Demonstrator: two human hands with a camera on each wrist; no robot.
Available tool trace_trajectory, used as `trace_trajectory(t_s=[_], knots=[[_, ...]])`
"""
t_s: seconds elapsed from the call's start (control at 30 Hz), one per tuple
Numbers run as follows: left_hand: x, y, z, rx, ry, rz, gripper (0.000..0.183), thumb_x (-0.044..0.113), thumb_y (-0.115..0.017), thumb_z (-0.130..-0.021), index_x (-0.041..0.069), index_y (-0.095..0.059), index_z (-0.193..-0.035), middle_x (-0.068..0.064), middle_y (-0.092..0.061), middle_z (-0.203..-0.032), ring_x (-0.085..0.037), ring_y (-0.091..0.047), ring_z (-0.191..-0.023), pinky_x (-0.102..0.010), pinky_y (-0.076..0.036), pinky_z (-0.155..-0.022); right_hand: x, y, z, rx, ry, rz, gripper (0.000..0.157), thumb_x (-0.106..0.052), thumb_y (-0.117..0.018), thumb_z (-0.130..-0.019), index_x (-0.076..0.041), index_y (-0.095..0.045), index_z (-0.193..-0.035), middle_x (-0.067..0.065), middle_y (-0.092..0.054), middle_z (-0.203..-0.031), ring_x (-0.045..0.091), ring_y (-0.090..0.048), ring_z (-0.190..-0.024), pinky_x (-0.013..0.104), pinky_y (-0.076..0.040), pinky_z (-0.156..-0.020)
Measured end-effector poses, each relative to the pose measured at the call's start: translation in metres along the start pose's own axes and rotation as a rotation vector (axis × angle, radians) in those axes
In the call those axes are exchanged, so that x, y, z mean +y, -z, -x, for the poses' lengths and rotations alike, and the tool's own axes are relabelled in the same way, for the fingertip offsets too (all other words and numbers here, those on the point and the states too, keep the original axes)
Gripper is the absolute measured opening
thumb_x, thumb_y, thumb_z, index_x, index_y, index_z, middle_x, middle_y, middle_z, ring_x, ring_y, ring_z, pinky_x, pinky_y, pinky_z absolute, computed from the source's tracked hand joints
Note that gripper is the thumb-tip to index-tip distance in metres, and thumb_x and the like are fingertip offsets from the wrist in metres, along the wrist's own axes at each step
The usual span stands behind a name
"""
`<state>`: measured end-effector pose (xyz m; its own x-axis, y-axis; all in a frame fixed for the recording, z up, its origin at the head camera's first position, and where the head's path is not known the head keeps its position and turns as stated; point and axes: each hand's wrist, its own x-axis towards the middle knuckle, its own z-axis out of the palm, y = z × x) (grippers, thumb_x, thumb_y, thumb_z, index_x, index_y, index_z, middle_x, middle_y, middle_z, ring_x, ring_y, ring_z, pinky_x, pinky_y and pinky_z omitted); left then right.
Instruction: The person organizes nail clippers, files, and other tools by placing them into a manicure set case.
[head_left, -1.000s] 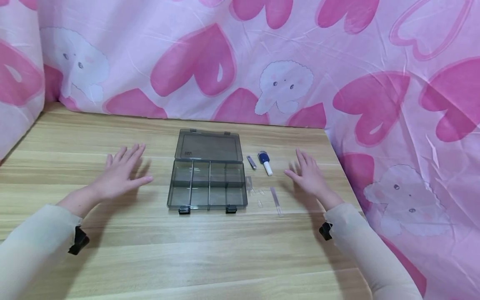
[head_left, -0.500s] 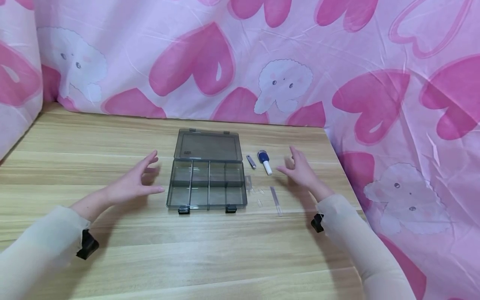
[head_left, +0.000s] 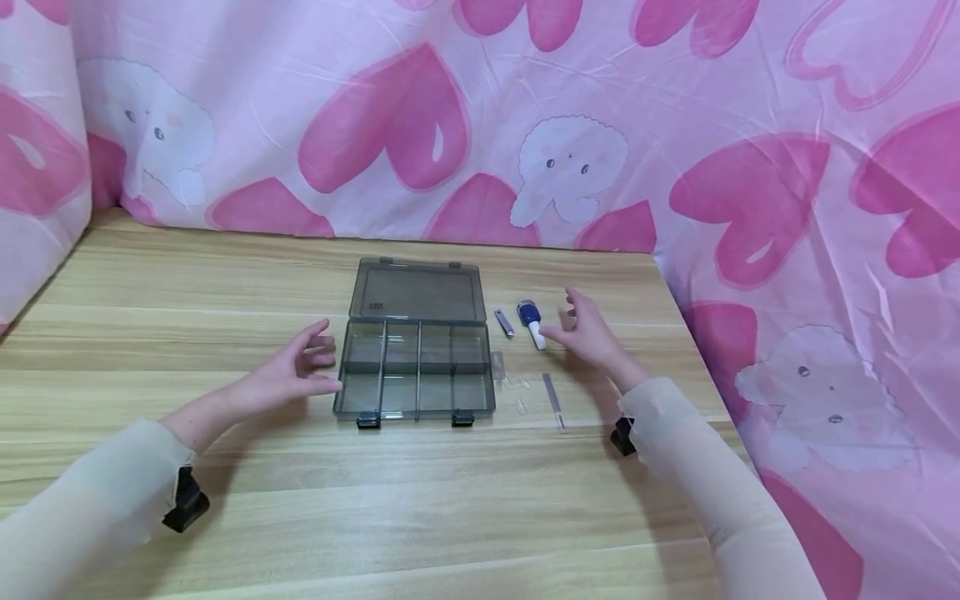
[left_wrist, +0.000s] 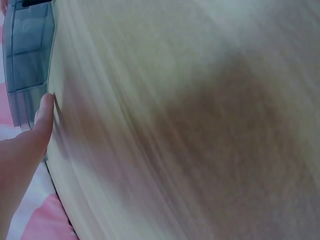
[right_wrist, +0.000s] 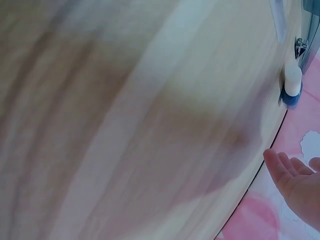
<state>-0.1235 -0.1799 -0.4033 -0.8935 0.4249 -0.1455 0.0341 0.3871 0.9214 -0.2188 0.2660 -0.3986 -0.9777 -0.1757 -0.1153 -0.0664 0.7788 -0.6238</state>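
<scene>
On the table (head_left: 420, 508), a thin file (head_left: 552, 400) and small clear pieces (head_left: 521, 406) lie right of the compartment box (head_left: 400, 392). The left hand (head_left: 281, 375) is at the box's left wall, the right hand (head_left: 596, 335) beside the blue-and-white bottle (head_left: 532, 322); both thumbs are spread from the fingers, contact unconfirmed. Beyond, a nail clipper (head_left: 504, 323) lies near the laid-back lid (head_left: 417, 292); judged early: box opened, nothing yet picked up.

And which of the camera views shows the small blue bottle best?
The head view: it shows the bottle along its length, with the white cap easy to see. The right wrist view shows it small near the picture's edge, the cap in front, hiding some of the blue part. The left wrist view does not show it.
</scene>
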Motion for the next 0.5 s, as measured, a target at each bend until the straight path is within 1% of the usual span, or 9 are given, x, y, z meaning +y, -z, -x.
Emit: trace_trajectory(t_s=[0.07,0.2,0.3,0.5], knots=[[-0.002,-0.001,0.000,0.000,0.011,-0.005,0.098,0.013,-0.069,-0.082,-0.004,0.002,-0.147,-0.035,-0.024,-0.143,-0.052,-0.036,-0.126,-0.057,-0.036,-0.104,-0.002,-0.002,-0.003,-0.007,-0.005,-0.010,0.095,-0.035,-0.070,-0.082,-0.001,-0.011,-0.149,0.025,-0.027,-0.147,0.040,-0.038,-0.129,0.052,-0.037,-0.107],[-0.005,-0.003,-0.001,-0.022,0.038,0.012,0.097,0.015,-0.069,-0.083,-0.004,0.000,-0.147,-0.036,-0.025,-0.143,-0.051,-0.036,-0.126,-0.059,-0.032,-0.105,-0.005,-0.005,-0.008,-0.029,-0.016,-0.019,0.092,-0.033,-0.068,-0.084,-0.001,-0.012,-0.149,0.023,-0.029,-0.146,0.039,-0.040,-0.128,0.050,-0.039,-0.105],[-0.006,-0.004,-0.002,-0.037,0.040,0.023,0.095,0.015,-0.068,-0.083,-0.005,-0.002,-0.147,-0.036,-0.026,-0.143,-0.051,-0.037,-0.126,-0.059,-0.032,-0.106,-0.008,-0.007,-0.011,-0.044,-0.028,-0.022,0.089,-0.034,-0.067,-0.085,-0.002,-0.013,-0.149,0.023,-0.030,-0.145,0.038,-0.041,-0.127,0.050,-0.039,-0.106],[-0.009,-0.005,-0.004,-0.049,0.026,0.046,0.093,0.011,-0.069,-0.081,-0.007,-0.005,-0.146,-0.037,-0.028,-0.141,-0.051,-0.039,-0.124,-0.057,-0.034,-0.105,-0.013,-0.012,-0.015,-0.058,-0.049,-0.055,0.088,-0.031,-0.068,-0.085,-0.002,-0.015,-0.148,0.023,-0.037,-0.140,0.038,-0.045,-0.122,0.048,-0.042,-0.103]])
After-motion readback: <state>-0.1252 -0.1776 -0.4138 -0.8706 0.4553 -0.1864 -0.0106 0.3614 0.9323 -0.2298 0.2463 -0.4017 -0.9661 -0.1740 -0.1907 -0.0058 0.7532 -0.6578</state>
